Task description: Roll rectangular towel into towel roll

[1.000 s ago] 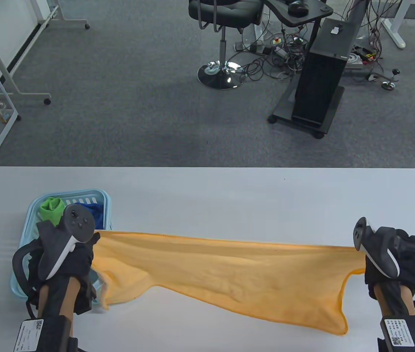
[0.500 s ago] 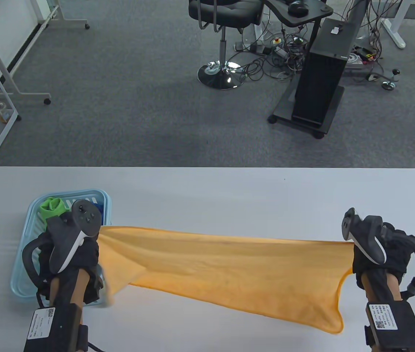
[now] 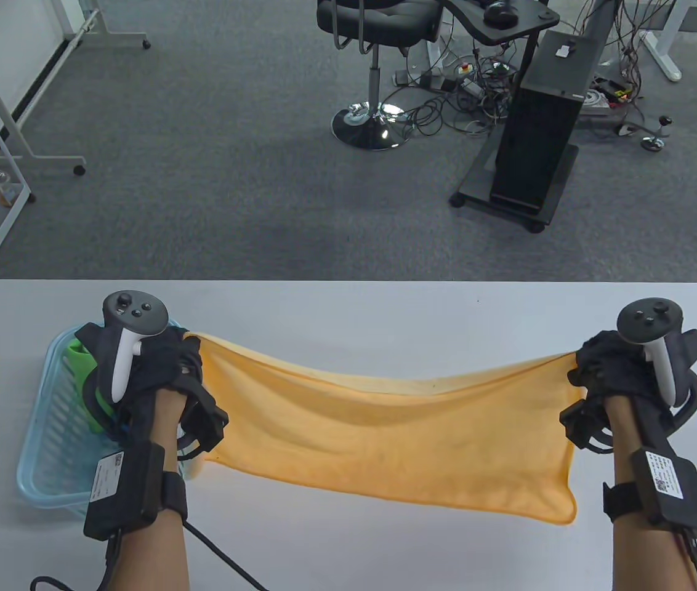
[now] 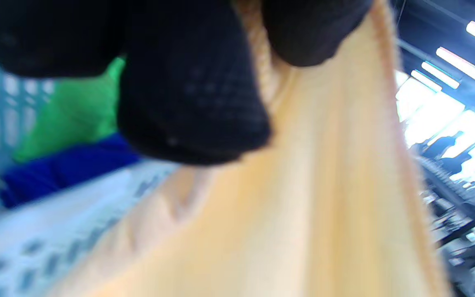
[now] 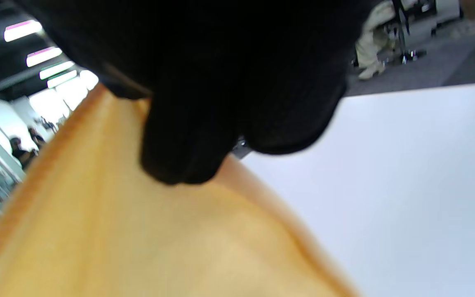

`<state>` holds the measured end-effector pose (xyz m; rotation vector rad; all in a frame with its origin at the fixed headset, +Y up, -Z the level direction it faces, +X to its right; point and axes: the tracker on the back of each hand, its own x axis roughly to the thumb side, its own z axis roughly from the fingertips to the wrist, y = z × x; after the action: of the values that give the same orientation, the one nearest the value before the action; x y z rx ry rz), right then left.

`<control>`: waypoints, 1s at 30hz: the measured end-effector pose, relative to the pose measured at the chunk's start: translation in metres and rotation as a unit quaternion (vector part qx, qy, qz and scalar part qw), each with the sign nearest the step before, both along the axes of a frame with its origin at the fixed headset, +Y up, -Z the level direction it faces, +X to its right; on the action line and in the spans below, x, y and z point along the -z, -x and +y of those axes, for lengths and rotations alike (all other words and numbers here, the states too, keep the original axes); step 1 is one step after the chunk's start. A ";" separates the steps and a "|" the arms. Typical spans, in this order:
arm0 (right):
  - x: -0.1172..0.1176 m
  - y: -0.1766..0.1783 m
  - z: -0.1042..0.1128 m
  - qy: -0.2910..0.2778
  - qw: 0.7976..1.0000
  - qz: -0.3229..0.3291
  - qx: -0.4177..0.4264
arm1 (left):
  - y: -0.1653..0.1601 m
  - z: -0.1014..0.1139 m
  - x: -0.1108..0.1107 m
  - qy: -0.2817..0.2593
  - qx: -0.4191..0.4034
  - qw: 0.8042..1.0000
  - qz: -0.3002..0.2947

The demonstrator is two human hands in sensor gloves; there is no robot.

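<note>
— Where's the towel point(image 3: 385, 431)?
— Spread across the table's point(image 3: 348, 308) near half, its far edge sagging between my hands.
— Fingers?
— My left hand point(image 3: 164, 369) pinches one far corner over the basket point(image 3: 47, 455) at the left edge; my right hand point(image 3: 607, 375) pinches the other, near the right edge.

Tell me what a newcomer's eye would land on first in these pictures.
First, the orange towel, stretched across the near half of the white table and sagging in the middle. Next, the left hand and right hand, black-gloved, each gripping a far corner of it. Then the light blue basket at the table's left, holding a green cloth and a blue cloth.
</note>
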<state>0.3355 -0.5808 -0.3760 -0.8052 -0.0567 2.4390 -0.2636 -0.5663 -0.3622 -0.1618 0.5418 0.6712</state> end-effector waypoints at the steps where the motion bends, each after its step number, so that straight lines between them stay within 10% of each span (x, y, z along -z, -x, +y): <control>1: 0.001 -0.001 0.003 -0.014 1.000 0.003 0.012 | 0.000 -0.001 0.004 -0.015 -0.031 0.999 -0.007; 7: -0.008 -0.011 0.046 -0.128 0.990 -0.050 -0.027 | 0.003 0.013 0.011 -0.124 -0.127 0.984 0.030; 13: -0.038 -0.026 0.068 -0.160 0.983 -0.064 -0.061 | 0.017 0.019 -0.012 -0.210 -0.130 0.967 -0.060; 20: -0.076 -0.039 0.017 -0.076 0.991 -0.057 -0.098 | 0.006 -0.022 -0.052 -0.094 0.099 0.976 -0.173; 30: -0.090 -0.048 -0.026 0.005 0.993 -0.041 -0.112 | -0.020 -0.052 -0.064 -0.027 0.183 0.955 -0.234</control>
<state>0.3839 -0.6070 -0.2856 -0.9475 -0.1731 2.6158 -0.2440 -0.6187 -0.2985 -0.1566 0.0890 0.2689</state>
